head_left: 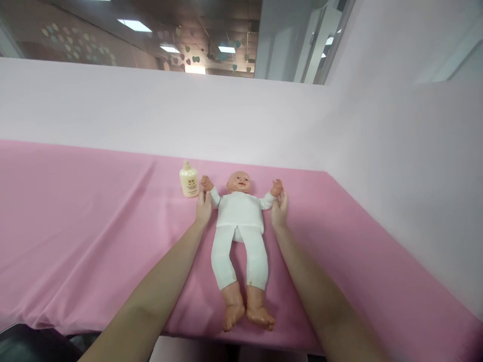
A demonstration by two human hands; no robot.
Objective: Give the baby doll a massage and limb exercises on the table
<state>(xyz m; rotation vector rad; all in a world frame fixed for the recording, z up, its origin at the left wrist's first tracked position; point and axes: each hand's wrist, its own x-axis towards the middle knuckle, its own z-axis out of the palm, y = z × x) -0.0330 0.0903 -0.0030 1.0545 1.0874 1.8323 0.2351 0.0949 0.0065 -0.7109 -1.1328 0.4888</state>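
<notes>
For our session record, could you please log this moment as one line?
doll: face up on pink cloth; left hand: at one forearm; right hand: at the other; bottle: left of doll

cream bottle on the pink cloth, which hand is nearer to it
Left. The left hand is just beside the cream bottle; the right hand is on the far side of the doll.

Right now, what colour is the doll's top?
The doll's top is plain white, seen best in the head view.
</notes>
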